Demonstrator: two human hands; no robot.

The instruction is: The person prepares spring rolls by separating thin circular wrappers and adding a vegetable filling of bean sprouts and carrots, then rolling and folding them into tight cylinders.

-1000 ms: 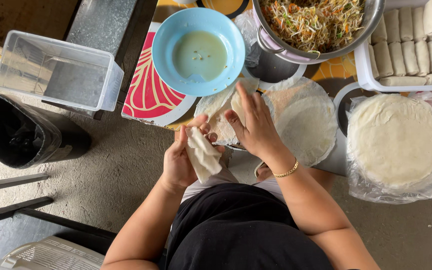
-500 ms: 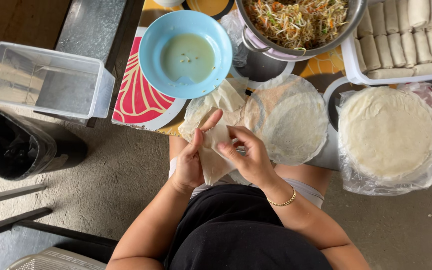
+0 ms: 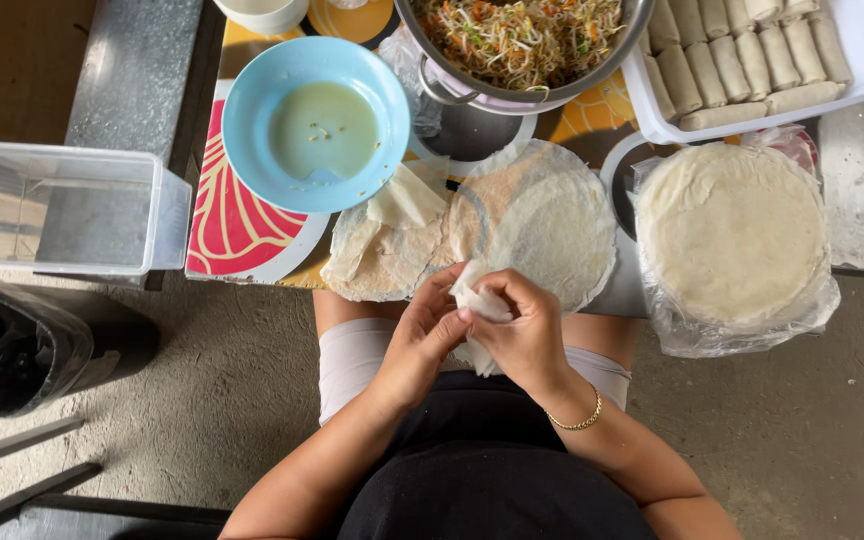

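Over the lap, below the counter (image 3: 132,90), both hands' grips, left (image 3: 417,340) and right (image 3: 527,335), pinched on a thin wrapper (image 3: 477,300): seemingly limp, tear-prone, best held by edges.

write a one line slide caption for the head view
Both hands, left and right, pinch a thin wrapper beside a blue bowl.
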